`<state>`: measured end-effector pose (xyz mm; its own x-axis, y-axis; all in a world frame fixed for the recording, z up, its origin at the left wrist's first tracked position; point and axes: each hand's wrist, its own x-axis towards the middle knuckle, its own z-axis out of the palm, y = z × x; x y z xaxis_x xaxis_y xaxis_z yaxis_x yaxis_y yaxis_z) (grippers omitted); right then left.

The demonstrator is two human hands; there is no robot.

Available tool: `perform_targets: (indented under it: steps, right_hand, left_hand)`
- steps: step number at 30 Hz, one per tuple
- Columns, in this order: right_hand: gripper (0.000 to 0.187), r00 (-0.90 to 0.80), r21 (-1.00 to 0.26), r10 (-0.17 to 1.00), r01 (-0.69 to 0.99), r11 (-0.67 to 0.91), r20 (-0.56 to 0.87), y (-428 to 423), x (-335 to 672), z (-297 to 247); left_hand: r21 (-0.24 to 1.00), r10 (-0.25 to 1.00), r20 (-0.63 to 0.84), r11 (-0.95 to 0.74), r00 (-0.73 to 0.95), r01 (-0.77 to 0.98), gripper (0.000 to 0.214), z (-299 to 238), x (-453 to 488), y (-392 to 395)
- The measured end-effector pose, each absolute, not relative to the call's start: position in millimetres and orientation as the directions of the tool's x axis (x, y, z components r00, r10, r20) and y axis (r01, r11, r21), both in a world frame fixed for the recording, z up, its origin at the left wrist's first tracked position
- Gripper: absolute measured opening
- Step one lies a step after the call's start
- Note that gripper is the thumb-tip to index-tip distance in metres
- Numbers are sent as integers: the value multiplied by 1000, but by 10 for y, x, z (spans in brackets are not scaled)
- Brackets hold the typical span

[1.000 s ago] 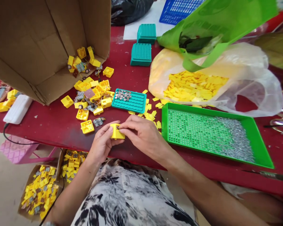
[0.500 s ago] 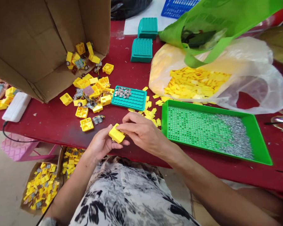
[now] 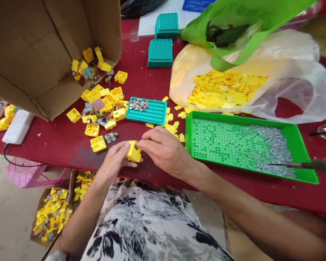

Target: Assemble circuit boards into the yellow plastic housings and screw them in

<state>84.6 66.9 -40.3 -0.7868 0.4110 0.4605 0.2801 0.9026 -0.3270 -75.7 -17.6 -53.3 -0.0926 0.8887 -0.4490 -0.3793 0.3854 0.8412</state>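
Case: yellow case (image 3: 134,152) has turned since a moment ago, now held in the air between both hands, above the red table (image 3: 51,146).
Left hand (image 3: 114,158): thumb and fingers pressed around the case.
Right hand (image 3: 165,150): fingertips pinch its top.
Newly in view: metal tool (image 3: 293,165), pointed, over the green tray (image 3: 241,117).

Nothing can be read here: no words, numbers, brands or signs show anywhere in view.
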Motion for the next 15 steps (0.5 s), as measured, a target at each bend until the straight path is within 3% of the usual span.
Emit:
perform_targets:
  steps: [3,5,8,11,13,15]
  right_hand:
    - [19,-619,-430,617,445,786,486,678,830,-524]
    - [15,-563,-460,674,493,738,478,688,831,-595]
    - [14,-529,-473,694,508,720,489,700,855,-645]
    - [15,-512,-473,694,508,720,506,710,876,-655]
    - [16,-523,-483,714,526,700,466,716,874,-670]
    - [16,-553,-492,734,548,677,394,720,865,-697]
  left_hand:
    - [983,925,-160,183,-346,34,23,-511,-744,-90]
    - [961,936,0,97,-351,259,24,-497,-725,-41]
    - [903,945,72,74,-319,422,29,-484,-720,-8]
    - [920,925,73,82,-374,384,30,-481,-765,-8]
    - [978,906,-11,98,-424,185,28,-480,-807,-15]
    - [983,895,-174,130,-412,-131,29,-472,-839,-28]
